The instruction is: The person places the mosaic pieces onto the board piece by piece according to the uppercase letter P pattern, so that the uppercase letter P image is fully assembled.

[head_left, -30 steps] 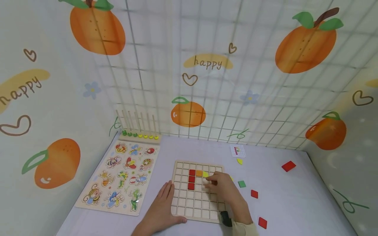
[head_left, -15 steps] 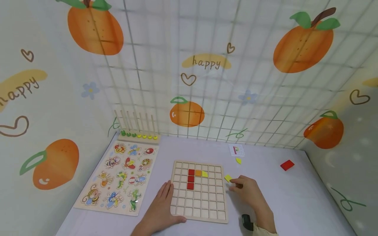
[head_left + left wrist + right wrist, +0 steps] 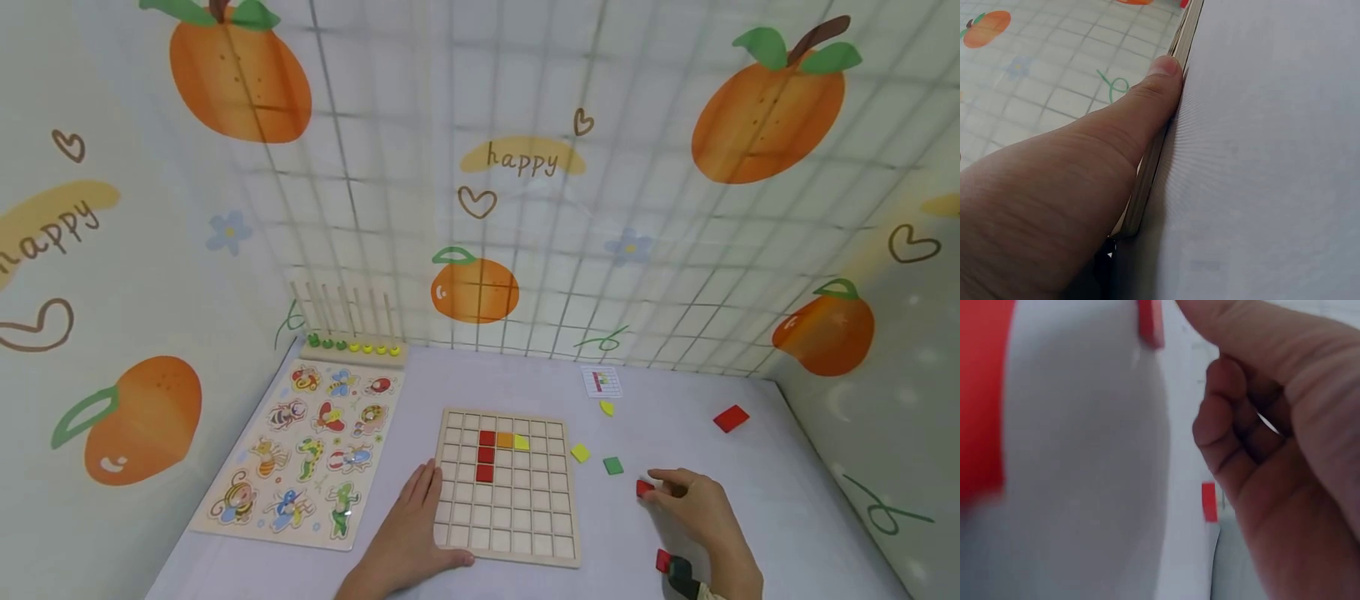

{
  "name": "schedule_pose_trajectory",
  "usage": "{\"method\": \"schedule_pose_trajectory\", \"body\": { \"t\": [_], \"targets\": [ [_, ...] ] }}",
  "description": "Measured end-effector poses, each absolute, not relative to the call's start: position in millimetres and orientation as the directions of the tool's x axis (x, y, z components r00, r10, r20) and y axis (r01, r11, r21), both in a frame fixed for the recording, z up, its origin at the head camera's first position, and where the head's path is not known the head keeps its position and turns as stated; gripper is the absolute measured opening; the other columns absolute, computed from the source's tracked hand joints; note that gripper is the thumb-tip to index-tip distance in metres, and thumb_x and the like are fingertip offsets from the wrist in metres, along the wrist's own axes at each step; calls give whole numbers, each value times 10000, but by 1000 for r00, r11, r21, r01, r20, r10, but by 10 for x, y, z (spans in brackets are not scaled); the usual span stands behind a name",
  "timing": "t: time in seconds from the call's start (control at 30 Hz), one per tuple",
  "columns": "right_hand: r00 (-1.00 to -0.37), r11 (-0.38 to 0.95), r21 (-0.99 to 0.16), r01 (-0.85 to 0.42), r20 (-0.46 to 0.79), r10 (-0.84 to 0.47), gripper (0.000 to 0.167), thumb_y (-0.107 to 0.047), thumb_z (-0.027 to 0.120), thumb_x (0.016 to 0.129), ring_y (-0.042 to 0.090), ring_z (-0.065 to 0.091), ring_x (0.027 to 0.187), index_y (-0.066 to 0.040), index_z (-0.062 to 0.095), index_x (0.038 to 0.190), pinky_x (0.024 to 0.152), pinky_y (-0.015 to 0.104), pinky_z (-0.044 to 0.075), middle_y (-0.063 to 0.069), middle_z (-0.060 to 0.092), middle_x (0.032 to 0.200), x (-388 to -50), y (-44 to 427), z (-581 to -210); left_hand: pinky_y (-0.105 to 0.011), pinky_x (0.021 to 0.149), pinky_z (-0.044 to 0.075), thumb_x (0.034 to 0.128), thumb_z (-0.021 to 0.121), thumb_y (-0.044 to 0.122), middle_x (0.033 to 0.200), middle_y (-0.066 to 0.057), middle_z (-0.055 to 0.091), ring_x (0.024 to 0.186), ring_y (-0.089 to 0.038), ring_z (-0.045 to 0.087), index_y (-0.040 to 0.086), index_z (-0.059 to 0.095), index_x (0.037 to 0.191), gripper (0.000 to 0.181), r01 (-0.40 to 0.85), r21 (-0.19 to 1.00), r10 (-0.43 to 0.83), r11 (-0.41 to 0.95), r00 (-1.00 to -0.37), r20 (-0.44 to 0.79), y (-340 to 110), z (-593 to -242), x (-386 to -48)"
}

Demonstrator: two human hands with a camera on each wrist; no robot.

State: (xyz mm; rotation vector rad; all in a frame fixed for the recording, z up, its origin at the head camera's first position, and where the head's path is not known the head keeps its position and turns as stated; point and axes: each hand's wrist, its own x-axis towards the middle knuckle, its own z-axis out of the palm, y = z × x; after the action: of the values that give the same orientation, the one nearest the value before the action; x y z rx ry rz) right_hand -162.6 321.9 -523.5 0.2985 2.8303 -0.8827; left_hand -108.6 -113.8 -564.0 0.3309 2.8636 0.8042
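Near the right grip (image 3: 1282, 465) is a red tile (image 3: 1150, 324).

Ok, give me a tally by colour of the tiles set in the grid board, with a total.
Red tiles: 3
Orange tile: 1
Yellow tile: 1
Total in the grid board: 5
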Motion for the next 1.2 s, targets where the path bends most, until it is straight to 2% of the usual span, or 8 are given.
{"method": "schedule_pose_trajectory", "body": {
  "t": [0.13,0.3,0.6,0.83,1.0,1.2],
  "targets": [
    [-946,782,-544,305,-267,183,462,-287,844,843,244,527,952,-102,732,1251,692,275,483,45,632,934,-1605,3289,-5278,-580,1229,298,640,720,859,1721,-167,114,1588,-383,122,24,181,1628,1401,171,531,252,830,-964,-84,-1133,-5623,-1099],
    [-926,744,-562,361,-310,215,497,-290,854,831,245,510,942,-98,720,1270,657,282,447,55,608,909,-1604,3307,-5357,-581,1227,300,645,727,849,1719,-172,119,1587,-385,124,19,187,1625,1394,171,530,253,830,-964,-86,-1135,-5607,-1103],
    [-928,760,-548,351,-313,203,450,-271,836,850,256,525,966,-97,730,1252,718,294,498,61,634,950,-1623,3284,-5380,-566,1226,314,641,714,865,1719,-163,133,1586,-374,137,24,194,1625,1395,177,518,245,837,-968,-64,-1136,-5646,-1110],
    [-938,804,-510,305,-307,161,396,-253,809,863,218,542,896,-48,733,1193,710,300,510,36,631,874,-1655,3223,-5340,-555,1229,313,651,709,862,1718,-156,146,1586,-369,145,29,205,1625,1377,185,514,242,838,-969,-44,-1145,-5650,-1152],
    [-942,811,-508,292,-299,152,396,-243,799,856,191,571,853,-3,722,1162,737,325,558,26,686,886,-1673,3186,-5324,-544,1228,322,654,726,843,1718,-144,155,1586,-357,155,34,209,1625,1366,184,522,237,833,-971,-37,-1137,-5645,-1172],
    [-940,805,-506,309,-292,178,423,-265,802,848,188,578,850,4,717,1163,731,332,551,29,697,886,-1675,3183,-5334,-557,1225,320,654,721,847,1717,-151,154,1584,-366,156,27,208,1623,1370,191,524,244,830,-969,-33,-1137,-5652,-1183]
  ]
}}
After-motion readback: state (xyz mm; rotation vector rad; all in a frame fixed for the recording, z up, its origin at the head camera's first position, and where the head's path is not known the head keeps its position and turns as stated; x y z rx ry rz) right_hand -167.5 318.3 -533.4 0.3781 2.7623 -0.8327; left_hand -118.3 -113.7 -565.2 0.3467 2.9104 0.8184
